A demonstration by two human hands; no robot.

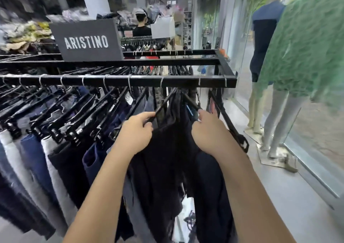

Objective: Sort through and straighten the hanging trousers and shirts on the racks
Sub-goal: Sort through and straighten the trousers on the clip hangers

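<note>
Pinches the left end of a black hanger (163, 103) with the left hand (137, 131); curls the right hand (206, 129) tight round the right end; holds dark trousers (167, 159) hanging straight down between both wrists, under the near rail (145, 80), close to its right corner; sets the hanger's long axis across, hand to hand, roughly along the rail, unlike the row of trousers (61, 159) leftward, hung crosswise; likely calls for a turn square to the rail, then a slide left; favours neither hand, both equally near.
</note>
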